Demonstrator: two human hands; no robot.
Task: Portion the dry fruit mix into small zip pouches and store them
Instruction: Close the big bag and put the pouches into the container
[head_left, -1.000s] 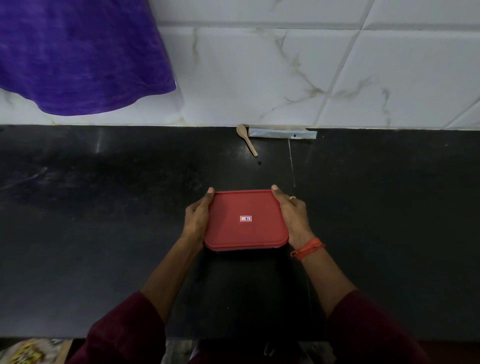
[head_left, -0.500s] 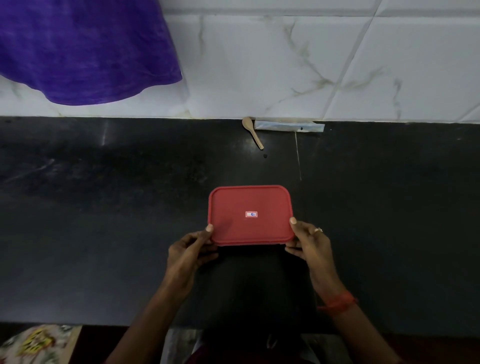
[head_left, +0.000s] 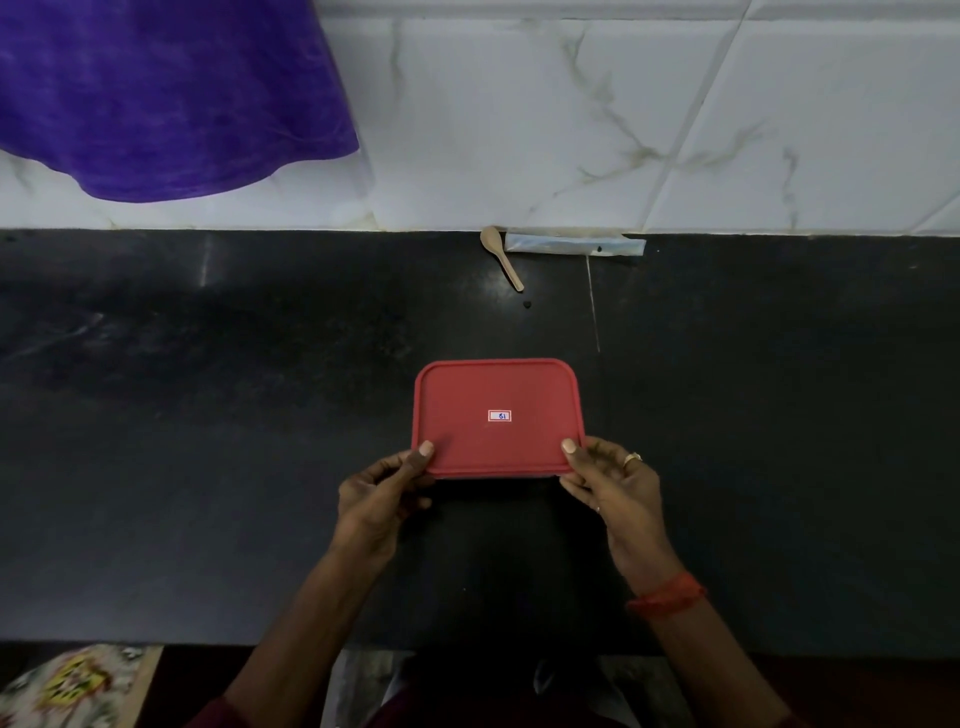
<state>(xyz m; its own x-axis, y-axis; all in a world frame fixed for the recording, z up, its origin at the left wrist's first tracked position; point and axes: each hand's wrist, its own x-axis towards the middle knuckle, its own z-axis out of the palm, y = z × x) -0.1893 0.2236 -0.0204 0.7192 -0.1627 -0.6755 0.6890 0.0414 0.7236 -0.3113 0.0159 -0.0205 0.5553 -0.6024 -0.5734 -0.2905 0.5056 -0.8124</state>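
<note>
One red container (head_left: 467, 405) sits on the black counter (head_left: 208, 415), about midway between its back and front edges. Only its flat lid shows: a rectangle with rounded corners, a raised rim and one small white label (head_left: 500, 415) at its centre. The left hand (head_left: 376, 499) grips the near left corner and the right hand (head_left: 615, 488) the near right corner, each with its thumb on top of the lid and its fingers curled below. Against the back edge lie one wooden spoon (head_left: 501, 257) and one flat clear packet (head_left: 574, 244), just beside each other; how many pouches it contains cannot be told. One dark crumb (head_left: 528, 304) lies near the spoon's handle.
</note>
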